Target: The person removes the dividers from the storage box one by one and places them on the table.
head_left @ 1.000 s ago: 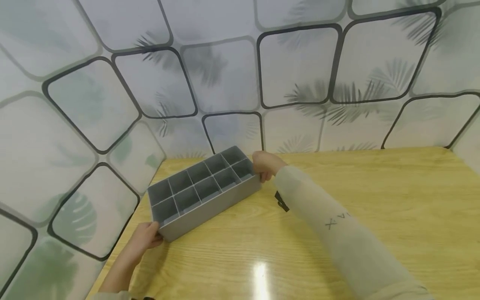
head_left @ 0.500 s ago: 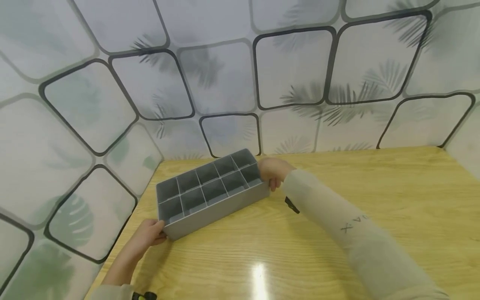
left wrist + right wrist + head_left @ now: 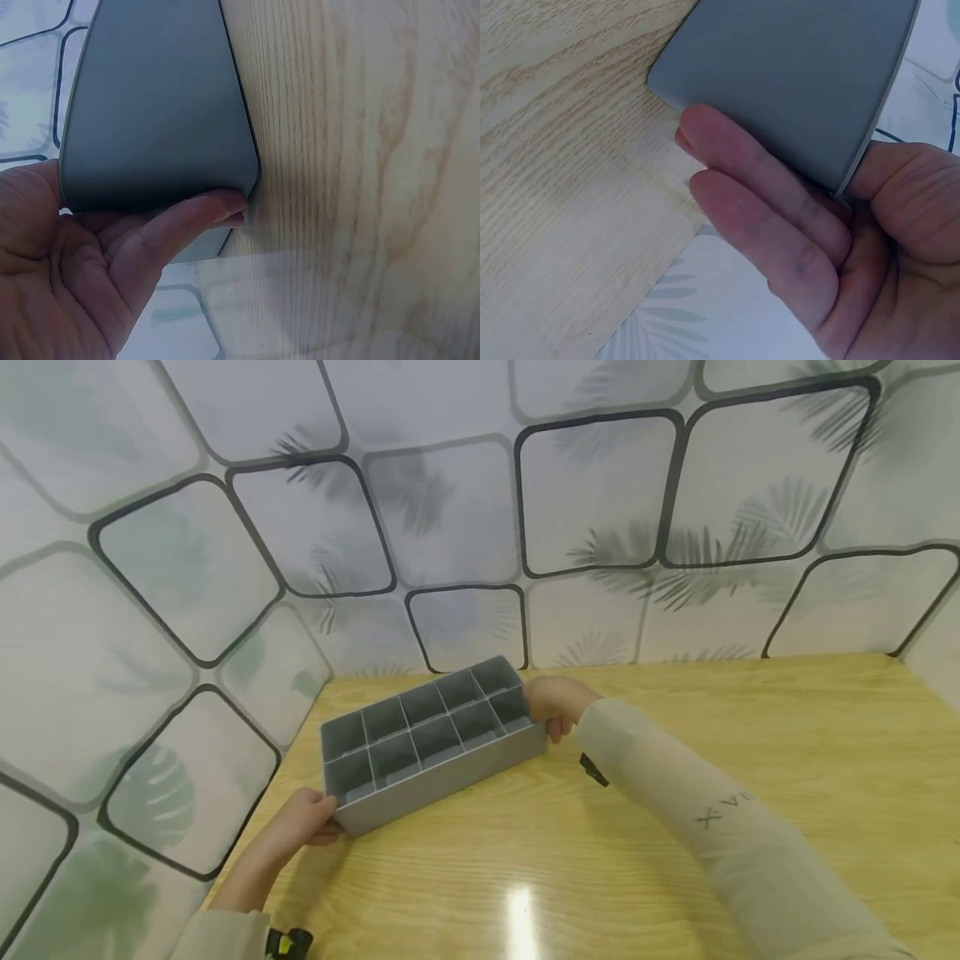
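Observation:
A grey compartment organizer box (image 3: 442,785), its several square cells bare inside, sits slantwise on the table with its right end farther back. My left hand (image 3: 307,817) grips its near left corner, thumb at the top rim. In the left wrist view, the fingers (image 3: 180,225) lie against the end of the box wall (image 3: 157,105). At the opposite end my right hand (image 3: 558,702) holds the short side, its thumb hooked over the rim. Seen from the right wrist, straight fingers (image 3: 765,232) press along the outer wall (image 3: 787,82), reaching low toward the tabletop.
The wood-grain table (image 3: 675,760) meets a patterned wall (image 3: 457,510) behind and at the left. A dark strap piece (image 3: 594,770) hangs under the right sleeve (image 3: 697,810); another dark device (image 3: 288,942) is at the left wrist.
Both hands have slid the organizer box rightward across the table and turned it slightly, so that its long side lies a bit less slanted. The grip of each hand stays the same.

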Demonstrator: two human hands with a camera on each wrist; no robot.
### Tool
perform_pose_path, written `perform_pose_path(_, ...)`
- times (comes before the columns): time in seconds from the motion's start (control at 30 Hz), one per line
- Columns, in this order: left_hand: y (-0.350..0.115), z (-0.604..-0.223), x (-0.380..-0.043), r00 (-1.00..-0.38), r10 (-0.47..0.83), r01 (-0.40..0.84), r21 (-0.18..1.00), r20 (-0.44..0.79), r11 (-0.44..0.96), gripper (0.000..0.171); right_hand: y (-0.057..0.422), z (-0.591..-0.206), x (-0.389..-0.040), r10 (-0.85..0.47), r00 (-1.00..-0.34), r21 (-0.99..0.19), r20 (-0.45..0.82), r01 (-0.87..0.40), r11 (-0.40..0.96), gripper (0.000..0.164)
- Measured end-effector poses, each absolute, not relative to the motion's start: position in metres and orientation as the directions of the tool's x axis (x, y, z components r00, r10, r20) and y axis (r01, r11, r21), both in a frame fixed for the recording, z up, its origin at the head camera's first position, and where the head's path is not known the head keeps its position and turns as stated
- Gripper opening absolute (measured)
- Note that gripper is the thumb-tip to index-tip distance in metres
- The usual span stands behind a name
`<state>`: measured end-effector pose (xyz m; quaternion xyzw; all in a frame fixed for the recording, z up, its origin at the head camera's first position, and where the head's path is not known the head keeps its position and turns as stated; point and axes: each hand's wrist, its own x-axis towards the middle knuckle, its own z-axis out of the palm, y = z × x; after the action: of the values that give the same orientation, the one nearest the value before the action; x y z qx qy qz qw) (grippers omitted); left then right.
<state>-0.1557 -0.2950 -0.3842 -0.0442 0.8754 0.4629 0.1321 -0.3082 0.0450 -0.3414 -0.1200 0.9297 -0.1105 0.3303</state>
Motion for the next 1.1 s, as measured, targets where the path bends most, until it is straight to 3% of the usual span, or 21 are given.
perform_pose_path(0.4,-0.284,-0.380,-0.162,-0.956,0.103,-0.140,0.732,-0.276,0.667,0.032,0.058,-0.344,-0.306,-0.301,-0.752,-0.306,-0.586,-0.139,0.942,0.040)
perform_pose_path(0.77,-0.277,-0.383,-0.168,-0.949,0.114,-0.161,0.762,-0.294,0.627,0.031,0.072,-0.338,-0.299,-0.330,-0.756,-0.321,-0.566,-0.166,0.932,0.026)
perform_pose_path(0.93,-0.271,-0.385,-0.167,-0.941,0.127,-0.169,0.762,-0.313,0.626,0.023,0.083,-0.340,-0.292,-0.311,-0.759,-0.287,-0.572,-0.169,0.943,0.023)
perform_pose_path(1.1,-0.263,-0.384,-0.167,-0.936,0.151,-0.155,0.756,-0.319,0.635,0.028,0.094,-0.342,-0.284,-0.304,-0.769,-0.285,-0.562,-0.165,0.944,0.016)
